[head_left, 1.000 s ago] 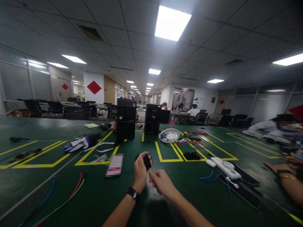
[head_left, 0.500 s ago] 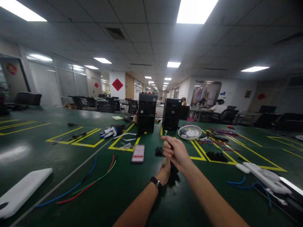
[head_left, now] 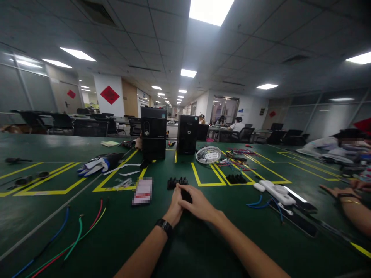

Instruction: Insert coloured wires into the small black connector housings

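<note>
My left hand (head_left: pixel 174 208), with a black watch on its wrist, and my right hand (head_left: pixel 198 202) meet low over the green table (head_left: pixel 179 247). Both close on a small black part (head_left: pixel 187 196) that shows between the fingers. The right hand lies partly over the left, hiding most of its fingers. Just beyond them a black terminal block (head_left: pixel 177 182) rests on the table. Loose coloured wires (head_left: pixel 78 231) in blue, green and red lie to the left, away from both hands.
Two black boxes (head_left: pixel 153 133) (head_left: pixel 188 134) stand at the back, with a white fan grille (head_left: pixel 208 155) and a tangle of wires beside them. Gloves (head_left: pixel 97 166) lie back left. A white power strip (head_left: pixel 275 192) and a co-worker's forearm (head_left: pixel 352 206) are at the right.
My hands dropped from chest height to the table. The green wire that my right hand held up half a second ago is gone from it. The view swung left and back.
</note>
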`<state>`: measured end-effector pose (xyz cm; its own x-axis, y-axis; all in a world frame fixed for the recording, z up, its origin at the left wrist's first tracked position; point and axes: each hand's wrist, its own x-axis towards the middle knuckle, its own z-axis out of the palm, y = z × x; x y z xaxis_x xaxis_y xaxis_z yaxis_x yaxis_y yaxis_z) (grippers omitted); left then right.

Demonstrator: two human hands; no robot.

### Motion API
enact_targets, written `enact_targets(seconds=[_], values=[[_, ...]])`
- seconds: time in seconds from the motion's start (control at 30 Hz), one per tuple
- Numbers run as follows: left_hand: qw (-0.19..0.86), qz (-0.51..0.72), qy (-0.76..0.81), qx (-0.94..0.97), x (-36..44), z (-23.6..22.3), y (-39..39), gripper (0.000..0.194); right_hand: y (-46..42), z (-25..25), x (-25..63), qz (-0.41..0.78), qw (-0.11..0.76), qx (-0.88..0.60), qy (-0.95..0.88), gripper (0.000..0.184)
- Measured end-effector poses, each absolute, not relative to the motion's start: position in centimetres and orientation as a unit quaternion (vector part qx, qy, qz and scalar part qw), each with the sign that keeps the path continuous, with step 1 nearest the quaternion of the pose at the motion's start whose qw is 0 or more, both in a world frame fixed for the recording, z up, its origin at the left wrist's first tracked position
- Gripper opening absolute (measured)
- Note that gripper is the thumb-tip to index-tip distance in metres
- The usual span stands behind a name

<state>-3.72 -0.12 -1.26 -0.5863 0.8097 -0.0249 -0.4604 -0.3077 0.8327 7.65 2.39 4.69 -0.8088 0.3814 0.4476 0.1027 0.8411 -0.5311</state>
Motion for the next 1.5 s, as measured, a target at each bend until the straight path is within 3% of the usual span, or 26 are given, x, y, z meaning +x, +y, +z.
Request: enact_targets(seconds=[0.13,0.23,0.4,0.5,0.57,0.7,1.1,1.2,1.3,1.4,1.5], values=[[0.505,0.726,0.444,0.144,-2.6,-0.7,-0.2,0.048,4.2,4.3,9.9,0.261,0.249,-0.108,-0.926,0.057],[0.466,0.712,0.483,0.207,-2.6,-0.3,-0.4,0.046,6.1,3.9,10.7,0.245,0.242,-0.12,-0.931,0.053],[0.171,0.649,0.608,0.425,-5.7,1.1,-1.2,0.033,11.7,2.3,10.5,0.215,0.281,-0.235,-0.905,0.052],[-0.011,0.535,0.689,0.488,-8.1,1.4,-1.6,0.034,14.2,0.8,9.0,0.202,0.267,-0.237,-0.912,0.049],[-0.061,0.437,0.738,0.51,-9.1,0.9,-1.5,0.037,15.1,0.1,7.9,0.202,0.263,-0.215,-0.919,0.047],[-0.026,0.342,0.773,0.534,-9.7,-0.5,-0.9,0.039,15.5,-0.9,6.3,0.208,0.283,-0.188,-0.917,0.049],[-0.03,0.338,0.761,0.553,-10.1,-1.5,0.0,0.038,15.1,-1.2,6.5,0.142,0.266,-0.168,-0.939,0.055],[-0.058,0.316,0.77,0.551,-10.2,-1.2,-0.4,0.041,15.6,-0.3,8.0,0.052,0.295,-0.248,-0.922,0.053],[-0.114,0.309,0.764,0.555,-9.9,-0.7,-0.4,0.041,17.0,0.4,11.2,-0.048,0.332,-0.435,-0.836,0.049],[-0.145,0.346,0.709,0.597,-8.6,-0.2,-0.1,0.035,17.8,0.5,14.6,-0.076,0.294,-0.551,-0.777,0.043],[-0.126,0.396,0.639,0.648,-6.3,-0.1,0.1,0.032,16.9,0.2,16.1,-0.051,0.256,-0.553,-0.791,0.035]])
